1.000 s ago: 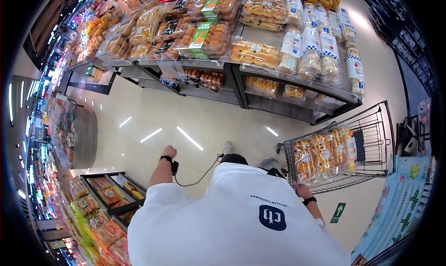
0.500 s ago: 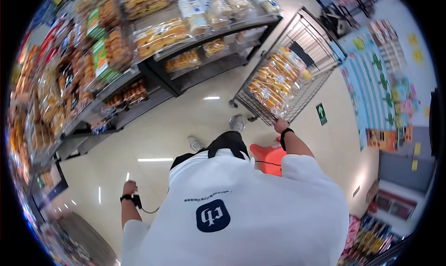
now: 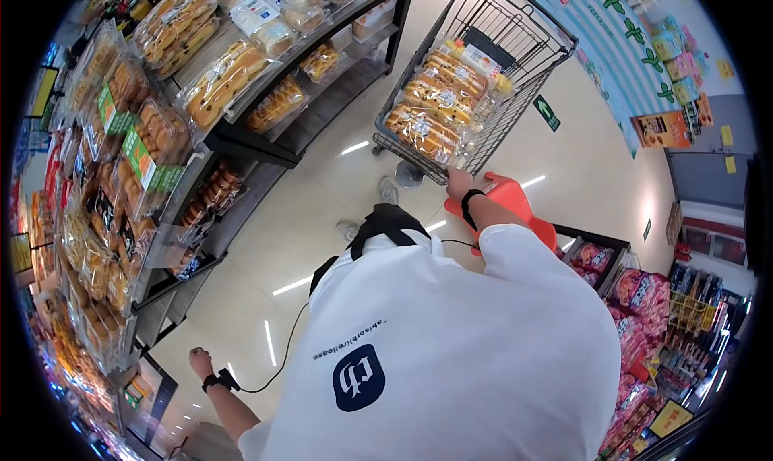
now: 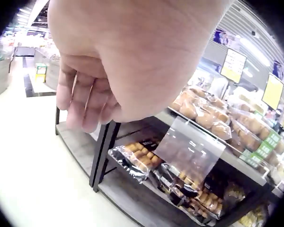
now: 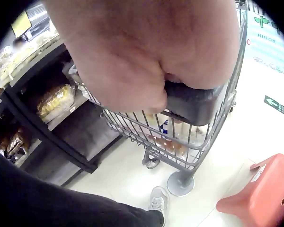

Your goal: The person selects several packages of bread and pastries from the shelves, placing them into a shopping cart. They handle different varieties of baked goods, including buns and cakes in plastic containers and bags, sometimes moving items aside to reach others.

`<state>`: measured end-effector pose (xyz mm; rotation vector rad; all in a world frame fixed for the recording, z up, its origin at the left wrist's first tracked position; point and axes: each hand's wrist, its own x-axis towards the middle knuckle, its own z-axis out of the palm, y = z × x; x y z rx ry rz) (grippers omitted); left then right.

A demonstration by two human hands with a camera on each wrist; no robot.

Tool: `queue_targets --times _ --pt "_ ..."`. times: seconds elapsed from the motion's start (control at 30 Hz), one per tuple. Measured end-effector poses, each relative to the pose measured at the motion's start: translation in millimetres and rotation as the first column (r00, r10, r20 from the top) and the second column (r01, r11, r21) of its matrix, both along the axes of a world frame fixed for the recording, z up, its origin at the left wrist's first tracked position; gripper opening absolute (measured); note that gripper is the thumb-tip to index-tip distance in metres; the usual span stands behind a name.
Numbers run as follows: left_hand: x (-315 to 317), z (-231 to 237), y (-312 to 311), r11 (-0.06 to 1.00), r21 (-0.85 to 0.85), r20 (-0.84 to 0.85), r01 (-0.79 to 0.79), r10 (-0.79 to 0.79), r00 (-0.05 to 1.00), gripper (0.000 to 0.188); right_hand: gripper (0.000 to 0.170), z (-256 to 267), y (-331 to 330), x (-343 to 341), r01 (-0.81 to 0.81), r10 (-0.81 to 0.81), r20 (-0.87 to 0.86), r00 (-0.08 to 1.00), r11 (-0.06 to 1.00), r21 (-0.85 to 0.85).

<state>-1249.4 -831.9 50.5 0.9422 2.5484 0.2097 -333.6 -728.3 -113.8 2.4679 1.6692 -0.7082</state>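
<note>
My right hand [image 3: 459,184] grips the near end of a wire shopping cart [image 3: 527,68]. In the right wrist view its fingers curl over the cart's dark handle [image 5: 191,105]. Several clear bags of long raisin-dotted bread [image 3: 443,99] lie in the cart, with a white-labelled bag [image 3: 481,61] beside them. My left hand [image 3: 200,363] hangs low on the other side, near the bakery shelf, holding nothing. Its fingers [image 4: 87,101] are loosely curled in the left wrist view. A black band with a cable sits on the left wrist.
A bakery shelf [image 3: 266,151] with packed breads and cakes runs along the left. An orange-red plastic stool [image 3: 515,207] stands right of my right arm. Racks of pink packets [image 3: 640,296] are at the right. A round metal base [image 5: 181,183] stands on the floor near my shoe.
The head view has swung round to the right, bringing the stool and pink packets into sight. My right hand has stayed on the cart; my left hand still hangs with nothing in it.
</note>
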Motion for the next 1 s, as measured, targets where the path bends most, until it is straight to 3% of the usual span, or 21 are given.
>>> queue_targets --times 0.07,0.17,0.2,0.23,0.27,0.3,0.33,0.37,0.43,0.53,0.73,0.8,0.87,0.93,1.0 --pt "-12 3 16 0.999 0.034 0.042 -0.006 0.004 0.999 0.023 0.024 3 -8 -14 -0.034 0.032 0.026 0.999 0.996 0.079" --pt "-9 -20 60 0.989 -0.009 0.161 0.146 -0.143 0.977 0.022 0.038 -2 -17 -35 0.027 -0.026 -0.015 1.0 0.997 0.075" --pt "-6 -39 67 0.973 -0.025 0.212 0.228 -0.218 0.953 0.022 0.043 0 -21 -40 0.033 -0.03 -0.028 0.999 0.993 0.109" --pt "-40 -91 72 0.95 0.072 0.412 0.304 -0.306 0.858 0.015 0.043 0 -22 -45 0.058 -0.055 -0.04 0.998 0.995 0.078" --pt "-49 -123 83 0.547 0.054 0.075 0.836 -0.837 0.543 0.015 0.042 0 -23 -52 0.08 -0.077 -0.051 0.996 0.996 0.047" --pt "41 -79 103 0.824 -0.168 0.289 0.542 -0.484 0.826 0.02 0.043 3 -26 -58 0.086 -0.083 -0.044 0.996 0.994 0.063" --pt "97 -59 116 0.834 -0.179 0.338 0.522 -0.446 0.829 0.024 0.043 7 -30 -63 0.092 -0.089 -0.051 0.995 0.994 0.054" --pt "122 -58 126 0.741 -0.244 0.32 0.625 -0.546 0.774 0.027 0.043 11 -32 -68 0.083 -0.078 -0.065 0.995 0.994 0.069" --pt "158 -60 137 0.695 -0.208 0.422 0.689 -0.571 0.704 0.026 0.046 14 -36 -73 0.072 -0.067 -0.07 0.995 0.995 0.068" --pt "180 -69 139 0.702 -0.088 0.445 0.707 -0.607 0.658 0.026 0.046 7 -50 -81 0.084 -0.076 -0.077 0.994 0.99 0.113" --pt "184 -72 96 0.707 -0.141 0.412 0.693 -0.595 0.69 0.027 0.044 12 -83 -90 0.081 -0.07 -0.117 0.991 0.993 0.09" --pt "172 -87 63 0.764 -0.138 0.531 0.63 -0.48 0.698 0.027 0.044 7 -98 -93 0.108 -0.093 -0.127 0.987 0.988 0.111" --pt "169 -97 32 0.732 -0.291 0.53 0.616 -0.412 0.741 0.027 0.044 15 -109 -97 0.103 -0.082 -0.161 0.984 0.986 0.131" --pt "126 -147 -10 0.824 -0.276 0.736 0.495 -0.15 0.66 0.027 0.044 18 -119 -102 0.099 -0.083 -0.16 0.984 0.991 0.093" --pt "150 -125 -39 0.818 -0.331 0.773 0.471 -0.051 0.632 0.029 0.044 20 -132 -109 0.099 -0.08 -0.16 0.984 0.988 0.115"
